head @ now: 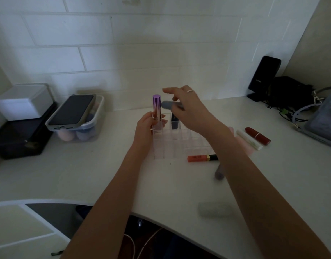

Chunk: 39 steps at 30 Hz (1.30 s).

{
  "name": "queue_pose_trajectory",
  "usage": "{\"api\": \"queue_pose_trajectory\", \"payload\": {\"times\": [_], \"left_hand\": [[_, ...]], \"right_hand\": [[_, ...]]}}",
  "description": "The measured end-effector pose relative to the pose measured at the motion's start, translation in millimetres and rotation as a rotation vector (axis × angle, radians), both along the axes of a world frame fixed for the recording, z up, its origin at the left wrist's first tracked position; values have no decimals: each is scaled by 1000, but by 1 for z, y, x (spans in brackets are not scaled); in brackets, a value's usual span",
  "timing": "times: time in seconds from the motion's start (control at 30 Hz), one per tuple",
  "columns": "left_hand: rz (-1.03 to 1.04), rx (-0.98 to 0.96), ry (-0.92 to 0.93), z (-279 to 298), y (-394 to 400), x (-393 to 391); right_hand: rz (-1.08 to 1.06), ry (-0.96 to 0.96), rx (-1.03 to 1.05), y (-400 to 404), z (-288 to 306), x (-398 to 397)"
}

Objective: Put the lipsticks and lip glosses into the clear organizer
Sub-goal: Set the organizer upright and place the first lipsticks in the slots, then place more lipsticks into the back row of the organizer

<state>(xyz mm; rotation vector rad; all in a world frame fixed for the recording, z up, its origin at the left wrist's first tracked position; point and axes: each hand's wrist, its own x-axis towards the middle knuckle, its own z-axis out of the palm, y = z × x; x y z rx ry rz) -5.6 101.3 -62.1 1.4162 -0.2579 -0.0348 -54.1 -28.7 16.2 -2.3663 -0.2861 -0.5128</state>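
I see the white desk (90,176) filling the view, and the clear organizer (181,144) near its centre with most slots empty. My left hand (146,126) is closed around the organizer's back-left corner at about ten o'clock, steadying it beside the purple tube (156,111) that stands upright in a back slot. A dark tube (174,122) stands just to its right.

My right hand (189,109) hovers above the back row, fingers pinched on a grey tube (171,106) lying almost level; it is blurred, so I cannot tell cap from base.

I judge this mid-placement: the next move needs the grey tube tipped upright and lowered into a free slot.

Waiting at three o'clock are the red lipstick (258,135) and white stick (249,140), and at five o'clock the orange gloss (202,158).
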Motion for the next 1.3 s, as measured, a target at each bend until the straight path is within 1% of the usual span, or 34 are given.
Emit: {"api": "queue_pose_trajectory", "payload": {"times": [0.03,0.13,0.2,0.4,0.5,0.57,0.63,0.73,0.8,0.87,0.93,0.97,1.03,1.1,1.17,1.3], "left_hand": [[1,4,-4,0,0,0],[19,42,-18,1,0,1],[19,48,-16,1,-1,0],[-12,35,-36,0,1,-1],[-16,28,-16,0,2,-1],[3,30,-17,3,1,-4],[0,31,-37,4,0,-5],[6,37,-38,3,0,-4],[22,51,-38,3,0,-5],[18,56,-34,3,0,-5],[5,56,-27,2,0,-3],[2,57,-28,2,-1,-3],[3,52,-35,1,-1,-4],[3,59,-30,0,-2,-3],[-9,50,-6,-1,-2,0],[-28,38,8,-2,-1,0]], "right_hand": [[7,-14,11,0,1,-2],[-26,-125,159,-1,5,-6],[-67,-174,174,2,5,-6],[-38,-155,49,8,-8,-3],[-116,-181,-144,5,-19,3],[-165,-166,-193,1,-21,6],[-129,-165,-130,-3,-22,8],[-41,-133,105,-10,-21,0],[-85,-183,237,-27,-14,-8],[-180,-193,305,-58,-9,-17],[-267,-67,308,-92,-5,-28],[-321,32,235,-106,-5,-35],[-425,225,-27,-126,-8,-49],[-456,320,-200,-135,-9,-61],[-454,390,-254,-133,-8,-71],[-443,557,-274,-120,-16,-79]]}}
